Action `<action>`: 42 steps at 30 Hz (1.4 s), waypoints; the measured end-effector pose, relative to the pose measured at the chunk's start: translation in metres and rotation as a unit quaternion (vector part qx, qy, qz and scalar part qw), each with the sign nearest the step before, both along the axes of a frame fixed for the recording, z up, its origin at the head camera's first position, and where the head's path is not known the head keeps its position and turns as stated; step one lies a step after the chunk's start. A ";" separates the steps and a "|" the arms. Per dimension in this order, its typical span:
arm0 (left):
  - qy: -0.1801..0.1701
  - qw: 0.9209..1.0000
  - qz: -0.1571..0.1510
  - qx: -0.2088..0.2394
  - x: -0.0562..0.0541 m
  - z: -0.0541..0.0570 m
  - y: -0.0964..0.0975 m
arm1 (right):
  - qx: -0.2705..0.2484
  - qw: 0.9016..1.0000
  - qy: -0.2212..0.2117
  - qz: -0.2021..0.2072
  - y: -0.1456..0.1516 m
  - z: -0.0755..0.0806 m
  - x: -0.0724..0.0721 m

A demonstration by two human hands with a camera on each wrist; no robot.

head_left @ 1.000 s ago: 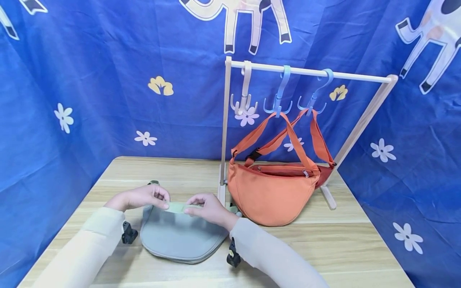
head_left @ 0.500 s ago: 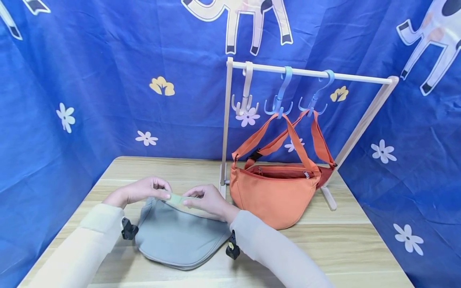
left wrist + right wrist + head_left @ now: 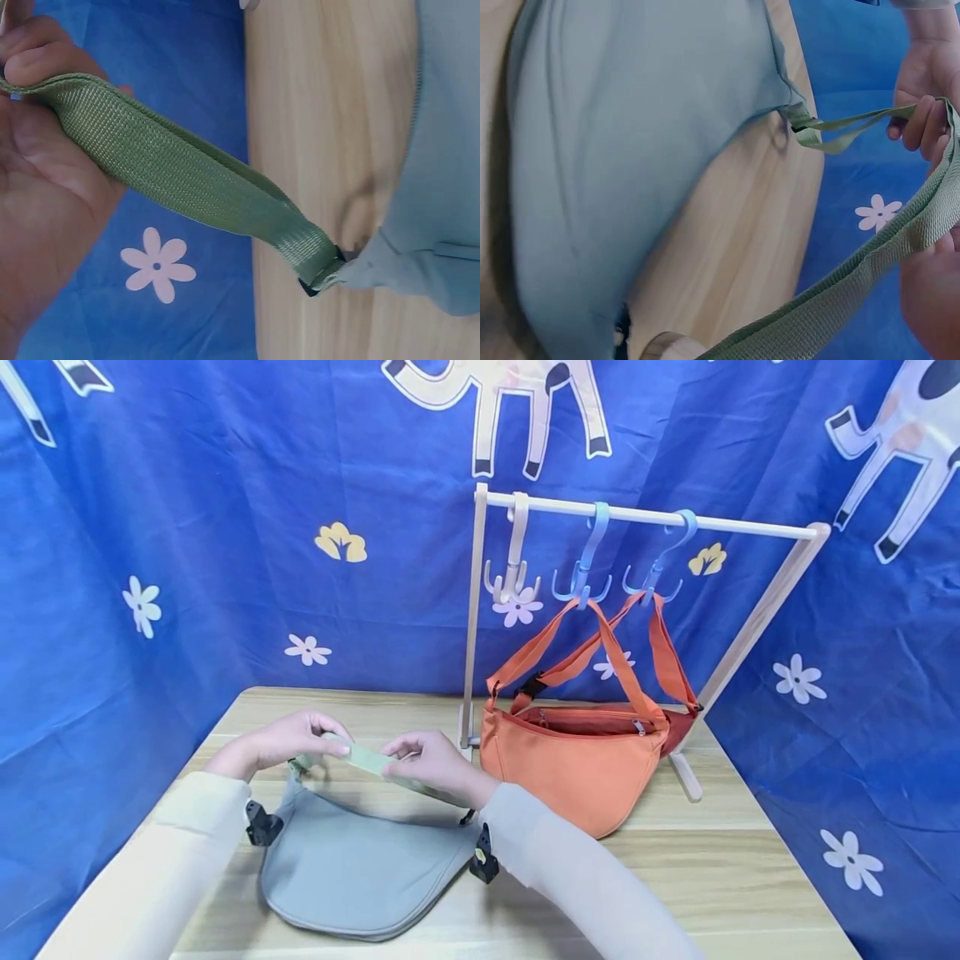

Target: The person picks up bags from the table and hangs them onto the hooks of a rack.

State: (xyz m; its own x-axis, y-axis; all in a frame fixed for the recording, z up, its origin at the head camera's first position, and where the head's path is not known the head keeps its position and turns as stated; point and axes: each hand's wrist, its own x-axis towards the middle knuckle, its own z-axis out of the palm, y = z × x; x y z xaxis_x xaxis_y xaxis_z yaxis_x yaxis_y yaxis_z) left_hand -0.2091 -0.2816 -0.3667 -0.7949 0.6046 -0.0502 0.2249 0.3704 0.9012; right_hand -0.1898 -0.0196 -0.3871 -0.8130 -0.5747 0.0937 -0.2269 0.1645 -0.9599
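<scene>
A grey-blue sling bag (image 3: 360,872) stands at the table's near left, its green webbing strap (image 3: 367,758) raised above its top edge. My left hand (image 3: 288,743) pinches this strap between thumb and fingers on the left side. A short distance to the right, my right hand (image 3: 438,767) grips the same strap, leaving a short stretch between the hands. In the left wrist view, the strap (image 3: 165,165) runs doubled down to a dark buckle (image 3: 322,274) at the bag's corner. The right wrist view shows the bag's front panel (image 3: 645,135) hanging beneath the strap.
To the right stands a rack (image 3: 473,610) with a white bar. One white hook (image 3: 513,560) and two blue hooks hang from it. An orange bag (image 3: 573,772) hangs from the middle hook, overlapping a darker red bag (image 3: 678,727). Blue curtain surrounds the wooden table (image 3: 712,877).
Both hands have lifted the strap upward, drawing it away from the bag's top edge. The bag has shifted toward the near left, and the orange bag has moved slightly right.
</scene>
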 end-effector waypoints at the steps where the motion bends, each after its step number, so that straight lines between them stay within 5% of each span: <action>1: 0.010 1.000 0.004 -0.005 0.000 0.002 0.000 | 0.000 1.000 0.002 -0.001 -0.001 0.001 -0.001; 8: 0.054 0.998 0.010 -0.030 0.000 0.013 -0.004 | 0.009 1.000 0.024 -0.005 -0.006 0.014 -0.003; 14: 0.093 0.995 0.008 -0.024 -0.003 0.023 -0.011 | -0.034 0.999 0.003 -0.015 -0.014 0.023 -0.005; 28: 0.087 0.995 0.052 0.001 -0.008 0.054 -0.005 | -0.029 0.997 0.062 -0.033 -0.013 0.058 -0.015; 38: 0.148 0.987 0.068 -0.011 -0.013 0.082 0.007 | -0.003 0.994 0.106 -0.041 -0.002 0.086 -0.022; 42: 0.146 0.986 0.079 -0.026 -0.015 0.087 0.013 | 0.005 0.993 0.112 -0.045 0.005 0.093 -0.025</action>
